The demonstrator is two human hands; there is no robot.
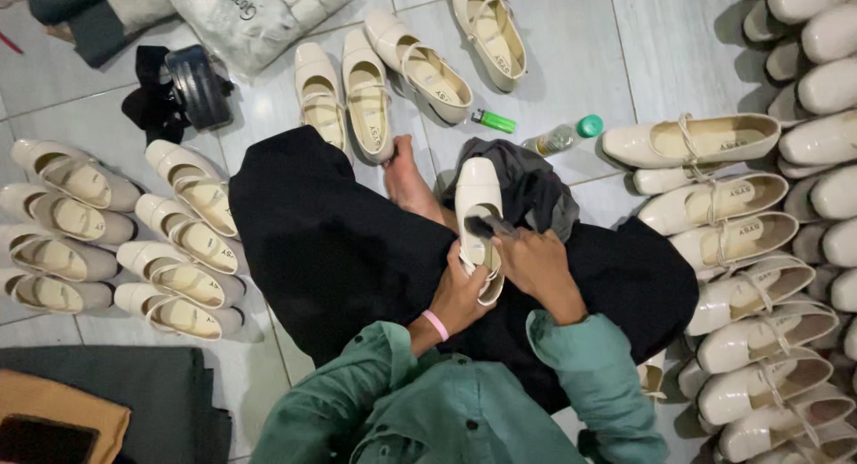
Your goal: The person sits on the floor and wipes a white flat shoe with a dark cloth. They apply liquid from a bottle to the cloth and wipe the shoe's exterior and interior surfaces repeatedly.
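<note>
Floor: pale grey tiles [553, 62], and you're sitting right on them with cream shoes pretty much all around you.
Lap: black fabric [339, 250] spread over your legs, one bare foot [406, 178] poking out past its far edge.
Left hand: your left hand [460, 294] is curled round the heel end of a cream strap shoe [478, 196], gripping it from the side. There's a pink wristband [436, 325] on that wrist.
Right hand: your right hand [536, 263] is closed, pinching a small dark brush-like tool [489, 225] with the tip right on the shoe's opening. Can't tell exactly what the tool is, it's a bit blurry.
Shoe position: held over your lap, toe pointing away from you, sole side down, just beside a crumpled grey cloth [536, 183].
Left side: a batch of cream shoes [116, 232] laid out in two loose columns, openings up.
Right side: another bunch of cream shoes [741, 250] packed tight, touching each other, running off the edge of view.
Far side: a few more shoes [402, 71], a green lighter [494, 120] and a small bottle with a green cap [562, 138] lying near each other.
Top left: a clear plastic bag [250, 18] and a black strap-like bundle [183, 94].
Sleeves: teal jacket [446, 401].
</note>
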